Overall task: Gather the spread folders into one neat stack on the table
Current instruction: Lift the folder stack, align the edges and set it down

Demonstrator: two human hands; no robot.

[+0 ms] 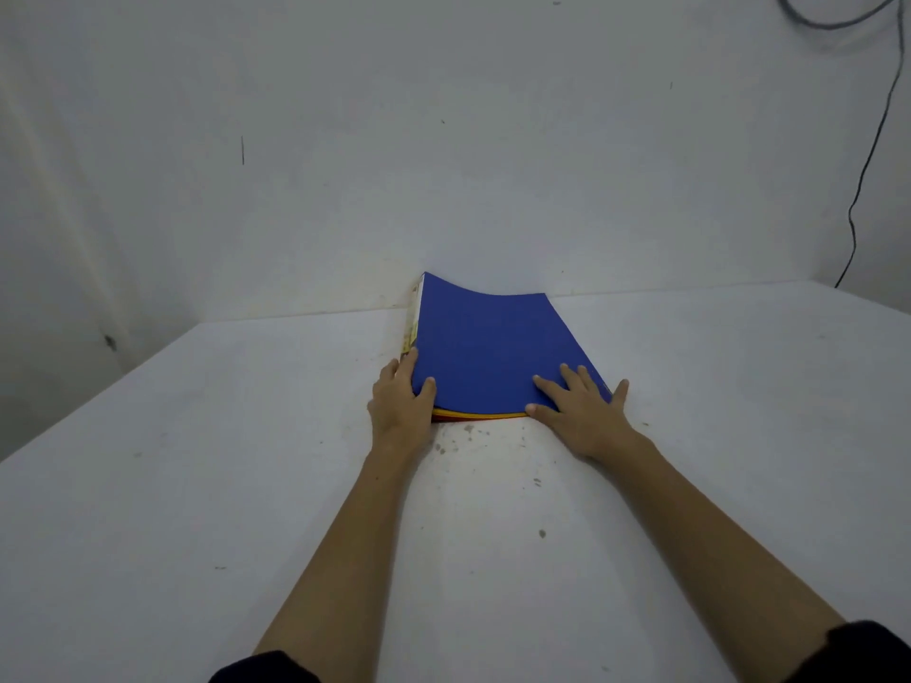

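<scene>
Dark sleeves point(266, 668) at the near edge, bare forearms reaching over white table point(172, 510), left hand point(400, 401) pinching the stack's near-left corner, right hand point(579, 411) spread flat on blue folder point(493, 347), yellow and red folders point(473, 415) beneath, far edge curling against wall point(345, 165), cable point(867, 155) far right

A white wall point(443, 140) rises behind the table's far edge. A dark cable point(867, 155) hangs down the wall at its right side, and a grey loop of cord point(833, 22) curls at the wall's top right corner. A short dark vertical mark point(242, 150) sits on the wall's left part.
</scene>
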